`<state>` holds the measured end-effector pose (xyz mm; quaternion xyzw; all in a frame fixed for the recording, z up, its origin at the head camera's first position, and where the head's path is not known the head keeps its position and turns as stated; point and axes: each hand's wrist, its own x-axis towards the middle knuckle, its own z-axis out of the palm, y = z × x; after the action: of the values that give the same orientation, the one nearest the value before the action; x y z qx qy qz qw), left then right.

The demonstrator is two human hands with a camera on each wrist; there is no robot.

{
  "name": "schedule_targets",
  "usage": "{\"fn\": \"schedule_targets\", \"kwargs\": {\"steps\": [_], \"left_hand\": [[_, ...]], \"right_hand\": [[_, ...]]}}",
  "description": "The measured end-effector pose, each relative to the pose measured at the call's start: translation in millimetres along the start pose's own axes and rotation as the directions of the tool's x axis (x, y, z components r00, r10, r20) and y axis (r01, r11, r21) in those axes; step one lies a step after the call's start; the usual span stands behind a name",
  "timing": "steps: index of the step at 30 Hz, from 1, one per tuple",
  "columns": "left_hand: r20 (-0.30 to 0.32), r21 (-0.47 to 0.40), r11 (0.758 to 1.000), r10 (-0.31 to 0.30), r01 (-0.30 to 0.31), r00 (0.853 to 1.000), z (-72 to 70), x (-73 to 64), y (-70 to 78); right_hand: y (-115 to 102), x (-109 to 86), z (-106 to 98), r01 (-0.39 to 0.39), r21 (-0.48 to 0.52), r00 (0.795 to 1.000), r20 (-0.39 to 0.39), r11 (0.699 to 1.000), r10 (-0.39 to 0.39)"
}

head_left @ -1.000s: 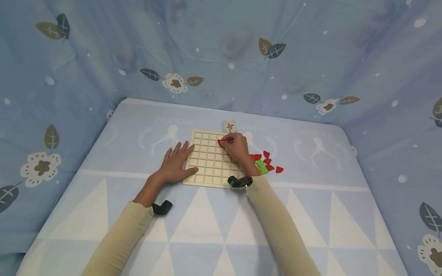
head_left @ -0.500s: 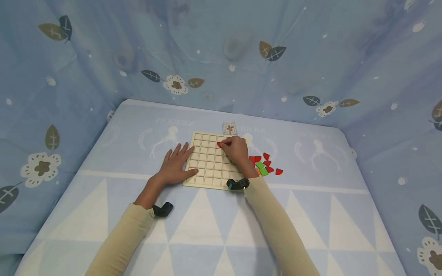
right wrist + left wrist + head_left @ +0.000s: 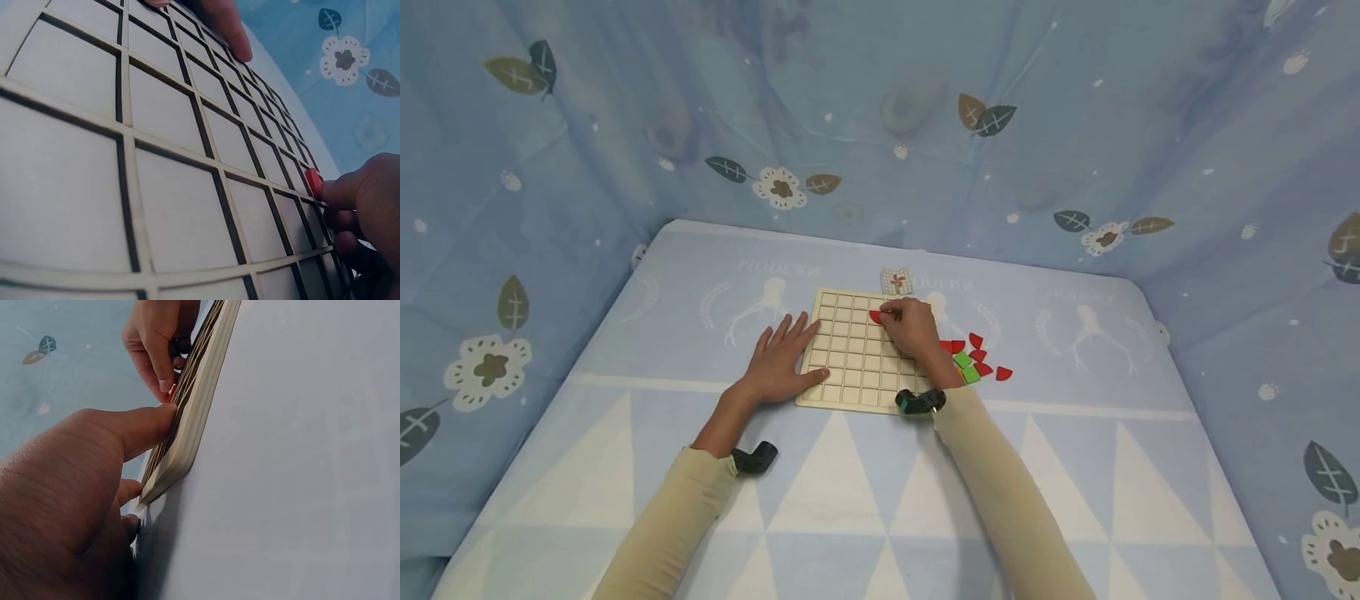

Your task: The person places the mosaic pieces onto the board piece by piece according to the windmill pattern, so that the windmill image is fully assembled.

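A pale wooden grid board (image 3: 853, 375) with square recesses lies on the table. My left hand (image 3: 775, 362) lies with fingers spread at its left side, the thumb (image 3: 147, 425) on the frame in the left wrist view. Near the far edge of the board, my right hand (image 3: 913, 327) pinches a red quarter-round piece (image 3: 876, 317) between thumb and fingers. In the right wrist view the red piece (image 3: 314, 181) stands close at the grid's cells, partly covered by the fingertips. The right hand and forearm hide the board's right part.
Several red quarter-round pieces (image 3: 1003, 373) and green square pieces (image 3: 972, 374) lie loose right of the board, partly behind the right wrist. A small card with a red pinwheel pattern (image 3: 897, 282) lies beyond the board's far edge. Patterned cloth walls (image 3: 880, 108) enclose the table.
The red piece in my right hand has shifted very slightly toward me and left over the board. The left hand stays in place, and the head view has tilted a little.
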<state>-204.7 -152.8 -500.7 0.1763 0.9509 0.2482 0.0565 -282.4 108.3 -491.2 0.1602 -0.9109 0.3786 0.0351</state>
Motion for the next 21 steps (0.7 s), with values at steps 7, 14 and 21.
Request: {"fn": "schedule_targets", "kwargs": {"steps": [7, 14, 21], "left_hand": [[0.001, -0.001, 1.000, -0.004, 0.004, 1.000, 2.7, 1.1, -2.2], [-0.011, -0.004, 1.000, 0.000, 0.000, 1.000, 3.2, 2.0, -0.1], [-0.011, 0.004, 1.000, -0.006, 0.006, 1.000, 0.9, 0.6, -1.9]], "right_hand": [[3, -1.0, -4, 0.015, 0.019, 1.000, 0.016, 1.000, -0.015], [6, -7.3, -20, -0.035, 0.044, 0.999, 0.001, 0.998, 0.035], [9, -17.1, -37, -0.091, -0.012, 0.996, -0.007, 0.996, 0.091]]}}
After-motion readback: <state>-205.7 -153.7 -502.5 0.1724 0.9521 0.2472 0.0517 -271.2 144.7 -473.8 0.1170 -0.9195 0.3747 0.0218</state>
